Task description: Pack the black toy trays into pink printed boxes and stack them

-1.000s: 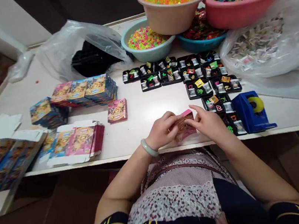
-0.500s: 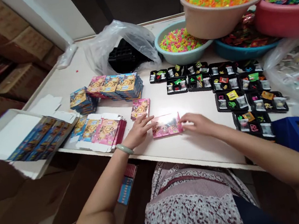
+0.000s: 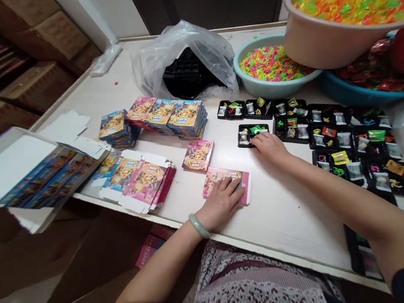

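Pressed flat, the left hand (image 3: 220,200) lies open-palmed on a pink box (image 3: 225,182) on the white table (image 3: 283,215) near its front edge. Beyond it, the right hand (image 3: 269,146) touches a small black tray (image 3: 248,134) with fingers curled; whether they pinch it cannot be told.

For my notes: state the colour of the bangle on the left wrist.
Pale green bangle, head view.
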{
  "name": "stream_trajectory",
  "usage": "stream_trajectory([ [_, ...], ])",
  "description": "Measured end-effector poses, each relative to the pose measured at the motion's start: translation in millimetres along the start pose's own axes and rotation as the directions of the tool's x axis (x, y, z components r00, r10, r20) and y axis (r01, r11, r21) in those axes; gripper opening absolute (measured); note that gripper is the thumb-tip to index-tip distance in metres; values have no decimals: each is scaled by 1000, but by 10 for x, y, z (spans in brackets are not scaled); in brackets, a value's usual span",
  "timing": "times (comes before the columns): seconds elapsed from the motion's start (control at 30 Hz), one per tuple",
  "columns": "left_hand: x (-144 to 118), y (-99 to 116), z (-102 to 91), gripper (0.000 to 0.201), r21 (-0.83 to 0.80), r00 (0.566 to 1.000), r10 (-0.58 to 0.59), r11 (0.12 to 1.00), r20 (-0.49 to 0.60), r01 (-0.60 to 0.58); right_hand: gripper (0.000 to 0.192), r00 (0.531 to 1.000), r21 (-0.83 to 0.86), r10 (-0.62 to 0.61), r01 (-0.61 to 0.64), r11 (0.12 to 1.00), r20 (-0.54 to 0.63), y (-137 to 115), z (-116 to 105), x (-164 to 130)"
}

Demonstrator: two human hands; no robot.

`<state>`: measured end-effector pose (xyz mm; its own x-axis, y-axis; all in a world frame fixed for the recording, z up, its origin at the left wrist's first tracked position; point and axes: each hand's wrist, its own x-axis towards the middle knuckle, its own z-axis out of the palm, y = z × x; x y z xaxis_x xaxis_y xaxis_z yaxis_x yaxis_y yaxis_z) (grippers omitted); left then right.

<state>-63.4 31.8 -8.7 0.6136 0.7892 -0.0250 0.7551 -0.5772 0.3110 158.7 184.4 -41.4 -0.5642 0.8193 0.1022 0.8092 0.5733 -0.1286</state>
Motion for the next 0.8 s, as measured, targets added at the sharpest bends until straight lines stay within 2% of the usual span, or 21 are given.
stream_trajectory([
  [0.1, -208, -45, -87, 42, -69, 997, 75, 995, 23, -73, 29, 1000, 93, -4, 6, 996, -12, -66, -25, -89],
  [0.17, -264, 25, -104, 46, -126, 998, 57, 990, -19, -59, 33, 999, 144, -27, 31, 989, -29, -53, -79, -56],
  [0.23, -249, 157, -65, 48, -154, 996, -40, 988, -77, 28, 40, 993, 171, -120, 122, 978, -24, 18, -132, 41],
  [0.33, -148, 372, 65, 52, -101, 968, -232, 970, -98, 222, 49, 959, 189, -276, 259, 947, 68, 178, -150, 221],
  [0.43, -56, 486, 177, 33, -10, 938, -334, 942, -92, 334, 49, 937, 221, -321, 287, 932, 138, 292, -79, 337],
  [0.53, -31, 480, 205, 14, -8, 937, -323, 946, -132, 325, 49, 931, 246, -343, 306, 920, 127, 301, 4, 347],
  [0.6, -42, 435, 181, 10, -115, 940, -287, 956, -187, 269, 46, 934, 256, -345, 313, 914, 89, 267, 15, 287],
  [0.67, -59, 370, 132, 9, -313, 925, -282, 929, -253, 198, 44, 937, 266, -346, 322, 909, 50, 225, -27, 157],
  [0.8, -64, 224, 11, 15, -670, 862, -419, 730, -284, 134, 43, 937, 276, -348, 334, 901, 3, 130, -246, -335],
])
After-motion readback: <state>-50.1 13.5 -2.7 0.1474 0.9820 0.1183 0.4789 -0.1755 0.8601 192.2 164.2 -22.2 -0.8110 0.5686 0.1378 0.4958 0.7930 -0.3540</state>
